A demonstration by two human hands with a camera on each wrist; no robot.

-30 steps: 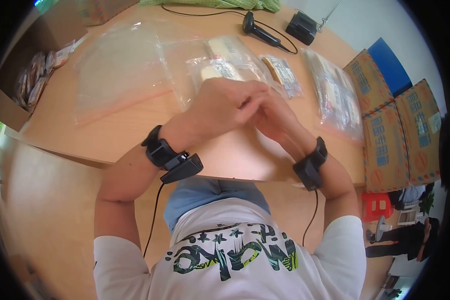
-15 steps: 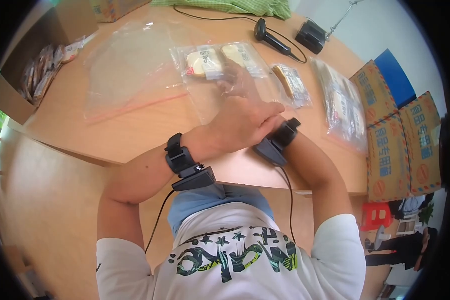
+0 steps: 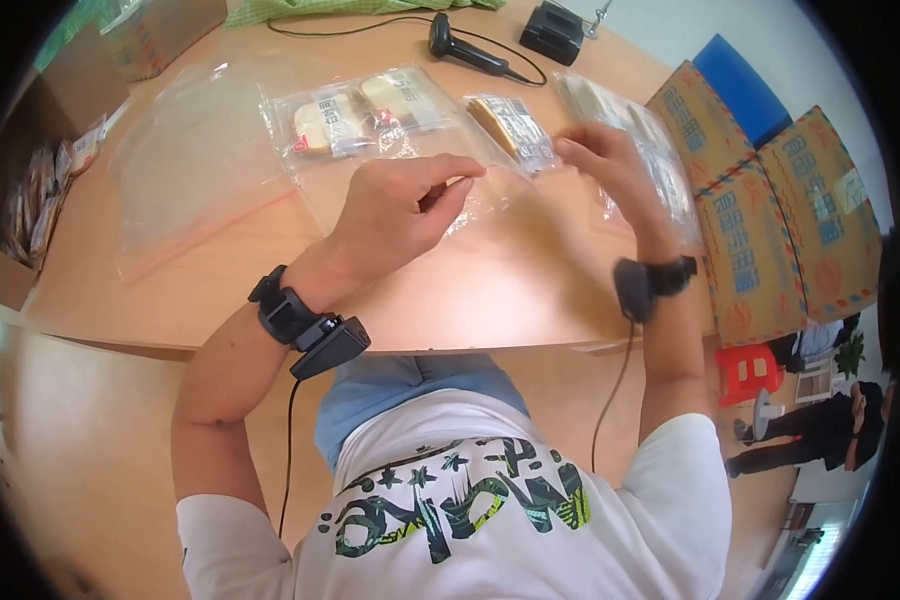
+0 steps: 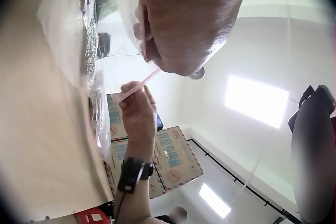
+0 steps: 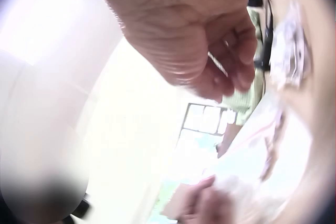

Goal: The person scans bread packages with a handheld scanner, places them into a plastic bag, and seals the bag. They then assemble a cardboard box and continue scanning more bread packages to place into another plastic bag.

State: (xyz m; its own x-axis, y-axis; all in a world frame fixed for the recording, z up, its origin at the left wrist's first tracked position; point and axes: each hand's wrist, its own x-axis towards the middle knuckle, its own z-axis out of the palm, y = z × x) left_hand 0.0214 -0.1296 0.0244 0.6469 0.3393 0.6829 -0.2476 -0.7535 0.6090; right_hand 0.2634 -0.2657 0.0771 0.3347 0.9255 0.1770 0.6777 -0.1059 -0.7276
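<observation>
My left hand (image 3: 400, 200) pinches the pink-edged mouth of a clear zip bag (image 3: 315, 195) between thumb and fingers. Two wrapped bread slices (image 3: 330, 122) lie side by side at the far end of that bag. In the left wrist view, the bag's pink strip (image 4: 137, 85) runs out from the left hand and overlaps the right hand behind it. My right hand (image 3: 610, 165) is apart to the right, close to a wrapped bread packet (image 3: 513, 128) on the table. Its fingers are loosely bent, and the right wrist view shows nothing in them.
A larger clear bag (image 3: 195, 165) lies flat at the left. Filled bags (image 3: 635, 125) lie at the right, beside cardboard boxes (image 3: 750, 235). An open carton (image 3: 5, 240) holds several packets. A barcode scanner (image 3: 465, 50) and its cable lie at the back.
My right hand reached over the bag under the left hand, then drew back and moved right, away from it. The left hand is now at the bag's edge, with both bread slices in plain view.
</observation>
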